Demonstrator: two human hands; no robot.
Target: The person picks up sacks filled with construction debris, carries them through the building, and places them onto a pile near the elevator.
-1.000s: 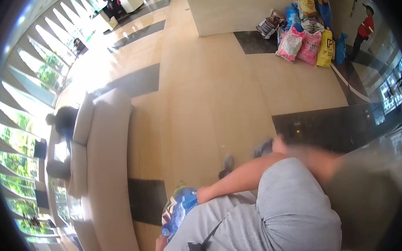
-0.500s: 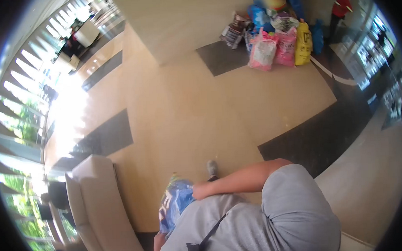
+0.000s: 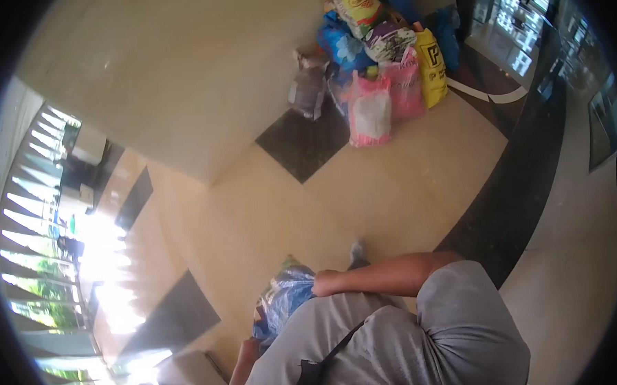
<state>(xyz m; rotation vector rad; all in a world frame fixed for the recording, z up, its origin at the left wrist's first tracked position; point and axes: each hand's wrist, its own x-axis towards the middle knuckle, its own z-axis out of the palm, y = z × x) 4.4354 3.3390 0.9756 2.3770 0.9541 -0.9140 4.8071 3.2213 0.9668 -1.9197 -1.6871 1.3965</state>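
Note:
A blue plastic bag (image 3: 280, 304) with white and dark print hangs in front of my body, held between both hands. My right hand (image 3: 326, 283) is closed around the gathered edge on its right side. On the lower left of the bag is my left hand (image 3: 248, 348), closed against it, its fingers mostly hidden by the bag and my grey shirt. What the bag contains cannot be made out.
Ahead, filled bags are heaped by a wide pillar (image 3: 152, 82): a pink bag (image 3: 370, 114), a yellow bag (image 3: 432, 67), a blue flowered bag (image 3: 343, 43) and several others. A pale sofa (image 3: 189, 376) stands lower left. One shoe (image 3: 356, 250) shows on the tiled floor (image 3: 288, 207).
My view has turned right and moved toward the heap of bags, which looks larger and nearer. The sofa has slid down toward the lower edge. Both hands keep the blue bag.

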